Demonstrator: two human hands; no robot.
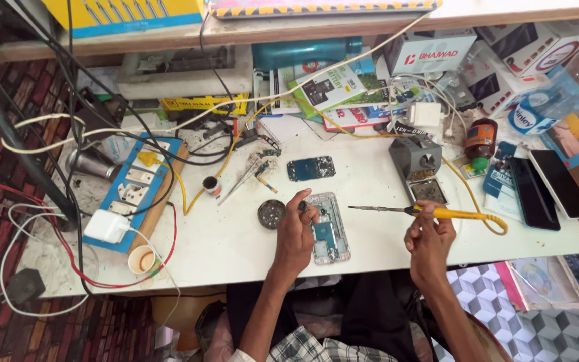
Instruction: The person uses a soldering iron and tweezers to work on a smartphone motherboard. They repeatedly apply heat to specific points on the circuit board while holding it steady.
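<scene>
On the white table, the left hand pinches a small part over the opened silver phone. The right hand grips the yellow-handled soldering iron, tip lifted away. Soldering seems paused; next, the tip must come carefully to the board.

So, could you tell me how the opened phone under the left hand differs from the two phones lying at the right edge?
The opened phone shows bare internals in a silvery frame, and the left hand touches it. The two phones are closed slabs, one black, one white-edged, untouched. All lie flat on the white table.
</scene>
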